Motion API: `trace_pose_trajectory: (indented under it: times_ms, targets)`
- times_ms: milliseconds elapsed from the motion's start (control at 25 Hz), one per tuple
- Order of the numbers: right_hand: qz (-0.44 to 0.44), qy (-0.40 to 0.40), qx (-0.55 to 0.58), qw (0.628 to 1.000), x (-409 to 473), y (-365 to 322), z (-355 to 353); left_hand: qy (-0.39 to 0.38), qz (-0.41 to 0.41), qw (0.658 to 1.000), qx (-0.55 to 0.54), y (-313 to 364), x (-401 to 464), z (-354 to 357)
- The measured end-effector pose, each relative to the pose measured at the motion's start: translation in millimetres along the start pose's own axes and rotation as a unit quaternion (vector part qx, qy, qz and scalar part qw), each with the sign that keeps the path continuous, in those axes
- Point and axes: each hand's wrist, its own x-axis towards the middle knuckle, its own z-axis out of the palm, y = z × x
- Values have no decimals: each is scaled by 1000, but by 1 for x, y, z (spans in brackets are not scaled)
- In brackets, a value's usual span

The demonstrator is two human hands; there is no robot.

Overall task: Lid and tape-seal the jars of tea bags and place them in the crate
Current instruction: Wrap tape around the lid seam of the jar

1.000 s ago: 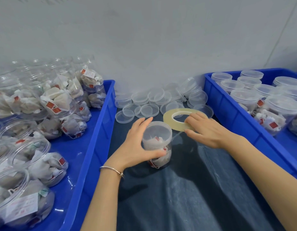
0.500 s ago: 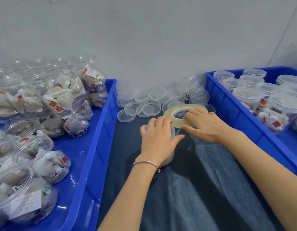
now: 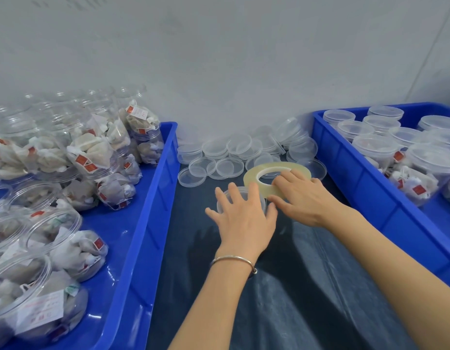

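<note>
- A dark cloth-covered table (image 3: 307, 286) is seen running between two blue crates, with a pale wall behind
- The left crate (image 3: 143, 236) is filled with open clear jars (image 3: 75, 248) of tea bags, some lying on their sides and some piled up
- The right crate (image 3: 365, 188) is filled with lidded jars (image 3: 431, 170) standing upright, tea bags with red tags showing through their walls
- A heap of loose clear lids (image 3: 234, 157) is spread on the table by the wall, between the two crates
- A roll of clear tape (image 3: 277, 175) is held flat-side-up just beyond the jar being worked on; its near rim is gripped by the right hand (image 3: 304, 200), with fingers curled over the top and the thumb below
- One lidded jar (image 3: 240, 195) is stood upright on the cloth mid-table, apart from both crates; most of it is hidden under the hand
- The left hand (image 3: 244, 215) is laid over the jar's lid with fingers spread and only slightly bent, pressing down on it rather than wrapping round it
- A thin metal bangle (image 3: 234, 260) is worn on the left wrist
</note>
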Motion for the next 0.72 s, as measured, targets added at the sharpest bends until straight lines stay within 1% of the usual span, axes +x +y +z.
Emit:
trace_pose_trajectory:
  times_ms: [80, 160, 240, 320, 560, 720]
  targets:
    - [3, -1, -1, 1000, 0, -1, -1, 47, 2, 999, 11, 1, 0, 4]
    - [6, 1, -1, 1000, 0, -2, 0, 100, -2, 995, -4, 1, 2, 7]
    - [10, 9, -2, 1000, 0, -3, 2, 125, -3, 992, -29, -1, 3, 8]
    - [16, 15, 2, 1000, -2, -3, 4, 133, 12, 990, -39, -6, 6, 9]
    - [39, 23, -9, 999, -4, -8, 7, 114, 68, 988, -78, -23, 17, 1]
    - [49, 12, -1, 999, -7, -10, 8, 118, 94, 985, -81, -28, 16, 1]
